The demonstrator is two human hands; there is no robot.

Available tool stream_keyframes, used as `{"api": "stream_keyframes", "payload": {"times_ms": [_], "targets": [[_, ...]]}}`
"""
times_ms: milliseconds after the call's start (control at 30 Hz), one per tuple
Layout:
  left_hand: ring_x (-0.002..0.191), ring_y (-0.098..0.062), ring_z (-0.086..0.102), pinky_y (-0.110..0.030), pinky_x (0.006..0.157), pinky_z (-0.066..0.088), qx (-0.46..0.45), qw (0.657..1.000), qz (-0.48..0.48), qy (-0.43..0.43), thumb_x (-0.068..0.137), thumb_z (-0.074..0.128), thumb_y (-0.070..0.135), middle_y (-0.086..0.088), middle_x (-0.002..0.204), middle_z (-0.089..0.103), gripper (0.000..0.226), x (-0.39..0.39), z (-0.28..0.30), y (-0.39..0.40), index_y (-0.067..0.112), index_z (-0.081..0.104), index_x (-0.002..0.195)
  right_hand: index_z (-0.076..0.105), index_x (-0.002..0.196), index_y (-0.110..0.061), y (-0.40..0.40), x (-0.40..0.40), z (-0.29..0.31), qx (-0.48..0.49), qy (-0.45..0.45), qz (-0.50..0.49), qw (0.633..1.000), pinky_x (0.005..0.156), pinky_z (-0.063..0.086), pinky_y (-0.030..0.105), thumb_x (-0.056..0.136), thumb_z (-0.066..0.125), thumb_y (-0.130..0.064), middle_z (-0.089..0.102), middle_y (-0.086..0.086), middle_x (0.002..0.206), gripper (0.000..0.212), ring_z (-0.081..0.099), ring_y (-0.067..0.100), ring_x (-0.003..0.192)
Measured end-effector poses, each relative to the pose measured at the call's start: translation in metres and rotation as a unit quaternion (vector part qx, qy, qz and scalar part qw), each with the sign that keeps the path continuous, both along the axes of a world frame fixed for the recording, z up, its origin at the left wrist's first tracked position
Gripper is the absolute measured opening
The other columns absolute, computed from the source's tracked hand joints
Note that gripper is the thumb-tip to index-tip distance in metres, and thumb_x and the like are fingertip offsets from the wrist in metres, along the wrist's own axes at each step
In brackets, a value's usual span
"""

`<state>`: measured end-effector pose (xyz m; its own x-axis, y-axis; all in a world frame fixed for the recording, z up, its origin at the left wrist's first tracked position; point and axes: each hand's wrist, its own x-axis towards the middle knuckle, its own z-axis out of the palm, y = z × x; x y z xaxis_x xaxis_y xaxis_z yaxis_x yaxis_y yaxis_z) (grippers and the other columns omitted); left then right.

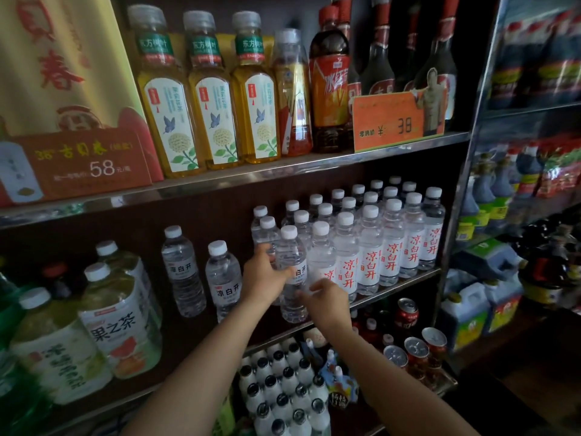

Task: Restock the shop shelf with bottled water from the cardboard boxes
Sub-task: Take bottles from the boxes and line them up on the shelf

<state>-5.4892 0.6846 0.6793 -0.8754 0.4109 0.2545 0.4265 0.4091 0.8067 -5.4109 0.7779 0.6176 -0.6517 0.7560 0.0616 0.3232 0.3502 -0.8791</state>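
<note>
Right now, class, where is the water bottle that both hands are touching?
In the head view the water bottle stands at the front of the middle shelf, between the left hand and right hand, at the left end of the packed water rows.

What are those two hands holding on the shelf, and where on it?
One water bottle at the front of the middle shelf: the left hand grips its labelled middle, and the right hand's fingers touch lower down.

open shelf gap (242,247) between loose water bottles (201,272), packed bottle rows (377,234) rightward
</note>
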Motion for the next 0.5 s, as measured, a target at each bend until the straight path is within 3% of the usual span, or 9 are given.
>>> {"api": "stream_keyframes", "payload": {"times_ms": [100, 267, 400, 500], "targets": [[0.099, -0.018, 0.063, -0.028, 0.086, 0.049, -0.007, 1.000, -0.008, -0.006, 0.077, 0.076, 0.021, 0.000, 0.108, 0.064, 0.046, 0.008, 0.006, -0.003, 0.015, 0.053, 0.117, 0.064, 0.101, -0.014, 0.008, 0.021, 0.013, 0.020, -0.016, 0.018, 0.999, 0.078, 0.052, 0.030, 0.080, 0.072, -0.040, 0.068, 0.004, 0.093, 0.036, 0.063, 0.018, 0.088], [0.118, -0.022, 0.052, -0.035, 0.098, 0.045, -0.104, 0.987, -0.009, 0.123, 0.084, 0.066, 0.030, -0.004, 0.132, 0.047, 0.053, 0.049, 0.014, -0.010, 0.016, 0.047, 0.131, 0.067, 0.100, -0.017, 0.020, 0.077, 0.030, 0.072, -0.068, 0.042, 0.994, 0.077, 0.050, 0.029, 0.079, 0.070, -0.047, 0.069, -0.001, 0.097, 0.036, 0.064, 0.017, 0.091], [0.107, -0.018, 0.056, -0.034, 0.092, 0.048, -0.162, 0.972, -0.084, 0.150, 0.085, 0.065, 0.032, -0.001, 0.122, 0.052, 0.044, 0.100, 0.020, 0.002, 0.019, 0.051, 0.125, 0.067, 0.082, -0.019, 0.034, 0.148, 0.034, 0.072, -0.082, 0.002, 0.994, 0.073, 0.051, 0.031, 0.078, 0.072, -0.044, 0.065, -0.003, 0.077, 0.026, 0.063, 0.016, 0.080], [0.104, -0.015, 0.057, -0.033, 0.088, 0.049, -0.177, 0.963, -0.154, 0.132, 0.086, 0.063, 0.034, 0.001, 0.120, 0.055, 0.043, 0.154, 0.018, 0.025, 0.019, 0.052, 0.124, 0.067, 0.085, -0.021, 0.046, 0.219, 0.032, 0.064, -0.096, -0.046, 0.992, 0.074, 0.052, 0.031, 0.075, 0.073, -0.047, 0.068, -0.002, 0.083, 0.029, 0.065, 0.017, 0.085]]}}
